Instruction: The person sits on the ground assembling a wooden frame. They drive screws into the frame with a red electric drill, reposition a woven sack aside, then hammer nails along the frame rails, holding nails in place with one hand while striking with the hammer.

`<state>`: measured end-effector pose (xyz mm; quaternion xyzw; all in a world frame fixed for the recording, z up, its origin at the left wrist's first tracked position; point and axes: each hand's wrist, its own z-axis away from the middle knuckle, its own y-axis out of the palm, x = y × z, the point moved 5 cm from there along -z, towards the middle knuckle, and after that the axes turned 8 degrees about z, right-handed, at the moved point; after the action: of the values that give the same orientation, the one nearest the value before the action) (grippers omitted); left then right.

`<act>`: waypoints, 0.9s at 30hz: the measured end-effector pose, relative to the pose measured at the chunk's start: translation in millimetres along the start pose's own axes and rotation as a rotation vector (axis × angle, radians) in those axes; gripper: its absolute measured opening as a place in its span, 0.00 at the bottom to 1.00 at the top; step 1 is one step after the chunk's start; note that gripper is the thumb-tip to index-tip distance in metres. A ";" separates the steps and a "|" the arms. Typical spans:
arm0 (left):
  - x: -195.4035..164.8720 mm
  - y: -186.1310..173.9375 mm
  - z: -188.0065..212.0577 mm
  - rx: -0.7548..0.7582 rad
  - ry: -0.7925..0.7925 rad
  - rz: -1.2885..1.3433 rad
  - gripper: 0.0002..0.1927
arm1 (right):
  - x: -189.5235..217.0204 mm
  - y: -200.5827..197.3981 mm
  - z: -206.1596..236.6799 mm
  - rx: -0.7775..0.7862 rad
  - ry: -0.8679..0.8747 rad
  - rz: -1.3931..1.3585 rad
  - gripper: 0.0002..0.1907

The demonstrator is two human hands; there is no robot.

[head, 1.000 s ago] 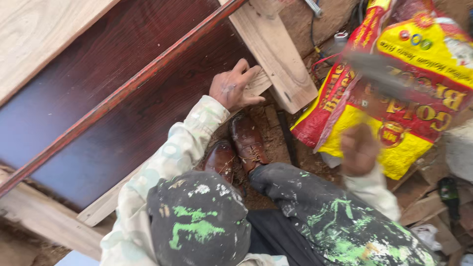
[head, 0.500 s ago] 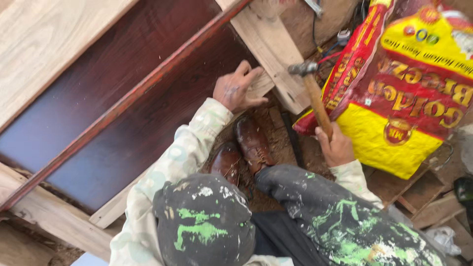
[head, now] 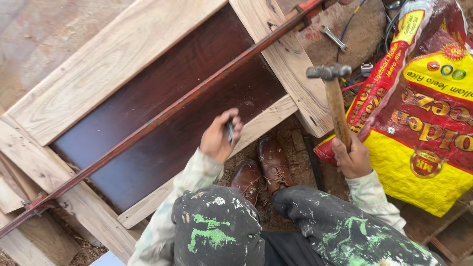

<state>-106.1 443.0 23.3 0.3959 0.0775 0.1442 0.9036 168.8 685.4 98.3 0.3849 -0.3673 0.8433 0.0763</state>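
Two hands are at work: since a second ago the left hand (head: 220,138) has lifted off the frame rail (head: 261,123) and now pinches a small dark piece (head: 230,132) above the door frame (head: 113,59). Further right, the right hand (head: 351,156) is clamped on one hammer (head: 331,93), raised upright beside one yellow-and-red sack (head: 423,148). One red bar clamp (head: 162,116) crosses the dark panel (head: 162,113), two brown shoes (head: 263,167) rest below, and one spanner (head: 333,37) lies beyond.

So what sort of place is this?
Likely an open-air carpentry site: a pale wooden door frame clamped by a long red bar clamp on sawdust-strewn dirt ground, wooden-handled hammer raised.
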 end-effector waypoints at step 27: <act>0.8 -194.4 246.0 -0.260 0.894 -0.058 0.18 | 247.3 130.5 -99.3 0.585 -0.623 -0.075 0.16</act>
<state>-4.1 147.4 45.8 0.1763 0.4514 0.2840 0.8274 -115.0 621.0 156.4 0.6397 -0.1041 0.7520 -0.1201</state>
